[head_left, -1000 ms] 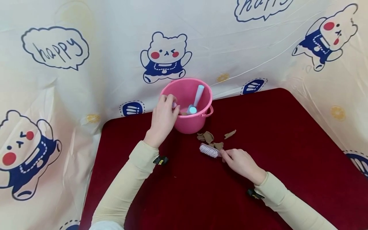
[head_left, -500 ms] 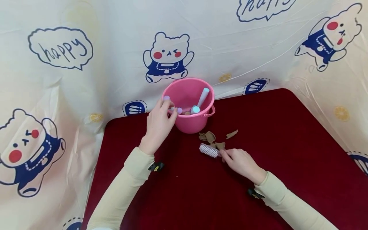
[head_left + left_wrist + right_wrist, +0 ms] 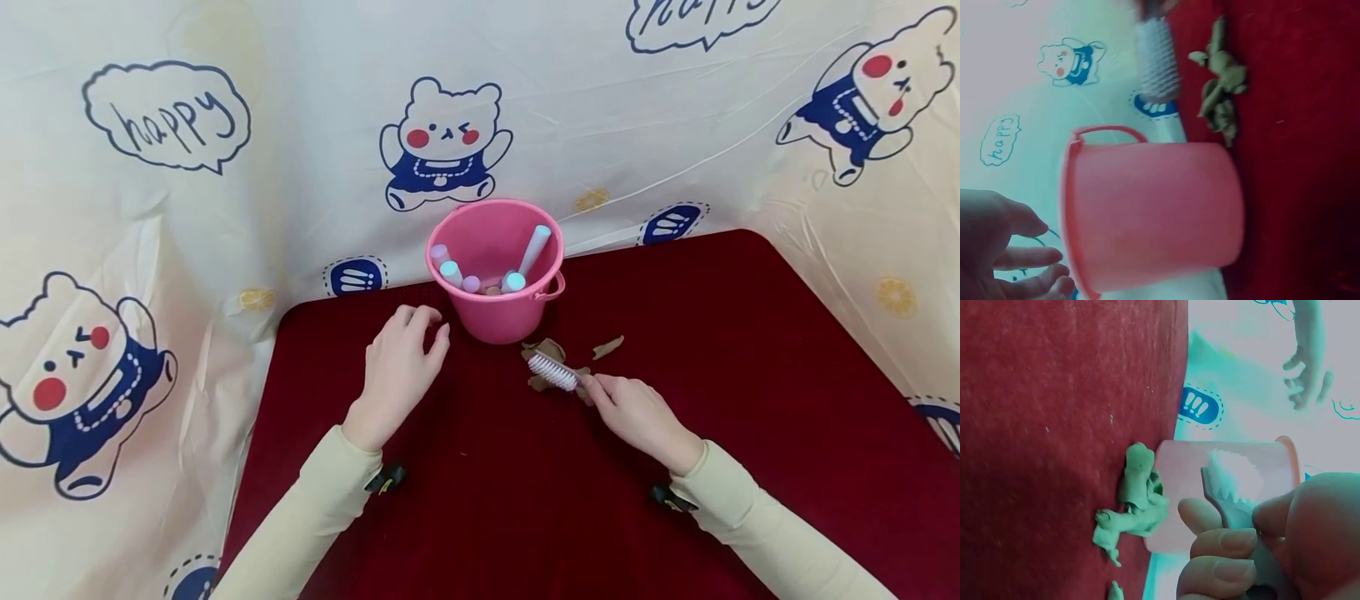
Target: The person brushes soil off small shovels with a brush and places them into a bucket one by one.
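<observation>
With curled fingers my right hand (image 3: 641, 412) grips a scrub brush (image 3: 553, 372) by its handle. White bristles on its head hang above crumpled brown scraps (image 3: 1138, 481) that lie on the red cloth. Just left of a pink bucket (image 3: 498, 321), my left hand (image 3: 401, 362) is held with loosely bent fingers and nothing in them; the left wrist view shows it close to the rim. Inside the bucket are several pale tubes (image 3: 534, 250) with light blue or purple ends, and something brown at the bottom, partly hidden by the wall.
Dark red cloth (image 3: 480, 517) covers the table. A lone brown scrap (image 3: 608, 347) lies right of the others. White curtains (image 3: 300, 125) printed with bears stand close behind the bucket and along both sides.
My left hand has let go of a pale tube in the bucket and drawn back out, left and toward me. My right hand has raised the brush slightly over the brown scraps.
</observation>
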